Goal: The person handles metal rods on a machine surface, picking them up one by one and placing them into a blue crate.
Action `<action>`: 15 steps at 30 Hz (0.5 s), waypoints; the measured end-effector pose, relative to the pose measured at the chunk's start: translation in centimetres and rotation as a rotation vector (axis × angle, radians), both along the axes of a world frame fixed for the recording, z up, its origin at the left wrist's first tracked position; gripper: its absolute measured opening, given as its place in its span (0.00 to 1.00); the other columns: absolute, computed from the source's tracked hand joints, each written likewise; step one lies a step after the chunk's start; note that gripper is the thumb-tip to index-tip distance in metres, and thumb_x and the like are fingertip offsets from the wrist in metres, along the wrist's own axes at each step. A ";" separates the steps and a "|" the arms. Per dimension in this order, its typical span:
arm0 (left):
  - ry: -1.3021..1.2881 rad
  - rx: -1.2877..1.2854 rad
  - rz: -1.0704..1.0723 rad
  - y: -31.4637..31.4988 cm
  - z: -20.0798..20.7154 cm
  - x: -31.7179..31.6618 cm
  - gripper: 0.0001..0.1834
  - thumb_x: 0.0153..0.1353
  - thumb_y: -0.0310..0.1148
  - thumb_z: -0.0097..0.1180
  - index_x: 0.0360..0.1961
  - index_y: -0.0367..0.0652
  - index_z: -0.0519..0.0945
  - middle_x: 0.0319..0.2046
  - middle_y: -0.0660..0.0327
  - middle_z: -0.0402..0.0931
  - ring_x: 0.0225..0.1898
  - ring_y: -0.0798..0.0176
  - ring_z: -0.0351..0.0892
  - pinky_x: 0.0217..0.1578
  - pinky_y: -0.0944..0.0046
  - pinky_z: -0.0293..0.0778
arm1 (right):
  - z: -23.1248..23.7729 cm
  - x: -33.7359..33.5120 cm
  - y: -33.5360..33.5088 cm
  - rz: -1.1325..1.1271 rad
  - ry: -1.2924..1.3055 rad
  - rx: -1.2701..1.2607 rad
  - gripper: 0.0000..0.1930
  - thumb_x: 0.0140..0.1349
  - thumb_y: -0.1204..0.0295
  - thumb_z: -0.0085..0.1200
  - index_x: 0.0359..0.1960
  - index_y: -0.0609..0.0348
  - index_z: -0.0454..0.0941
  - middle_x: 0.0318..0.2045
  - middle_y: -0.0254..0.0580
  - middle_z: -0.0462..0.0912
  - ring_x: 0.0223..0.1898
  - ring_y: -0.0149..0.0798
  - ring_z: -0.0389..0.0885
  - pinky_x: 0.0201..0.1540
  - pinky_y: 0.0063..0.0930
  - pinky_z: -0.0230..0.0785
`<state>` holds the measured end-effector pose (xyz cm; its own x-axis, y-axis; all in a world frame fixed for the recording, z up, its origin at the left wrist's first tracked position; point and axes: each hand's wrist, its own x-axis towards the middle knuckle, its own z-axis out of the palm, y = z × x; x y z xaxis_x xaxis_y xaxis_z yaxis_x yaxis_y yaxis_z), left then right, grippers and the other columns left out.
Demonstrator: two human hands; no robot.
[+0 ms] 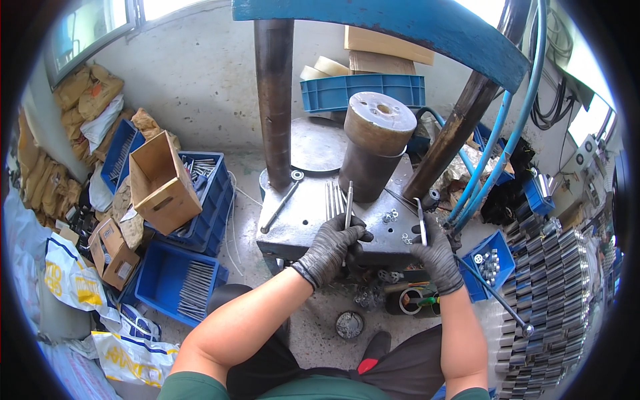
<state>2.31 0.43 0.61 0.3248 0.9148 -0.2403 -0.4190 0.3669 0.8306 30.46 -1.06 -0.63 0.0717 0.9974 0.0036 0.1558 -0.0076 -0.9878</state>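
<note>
My left hand (332,248), in a dark glove, is closed round a slim metal rod (349,200) with a pointed upper end. The rod stands upright over the front edge of the grey metal press table (287,235). To the right, my gloved right hand (439,261) grips a thin metal tool with a hooked tip (421,219). Several similar rods (334,199) lie side by side on the table beyond my left hand. Small metal rings (391,216) lie between the two hands. A ring-ended wrench (283,203) rests on the table's left part.
A thick steel cylinder (377,143) stands on the table between two press columns (275,100). At left are a blue bin of rods (152,272) and a wooden box (162,179). At right, a long lever (497,293) crosses a blue parts bin (505,248) beside stacked metal pieces (547,300).
</note>
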 end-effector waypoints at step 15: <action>-0.085 -0.077 -0.024 0.3 -1.3 -0.1 0.12 0.66 0.32 0.66 0.44 0.43 0.75 0.31 0.66 0.79 0.23 0.74 0.75 0.20 0.75 0.71 | 4.7 -5.8 -4.3 0.168 -1.051 0.729 0.33 0.39 0.78 0.63 0.55 0.54 0.82 0.46 0.53 0.82 0.45 0.57 0.79 0.50 0.50 0.71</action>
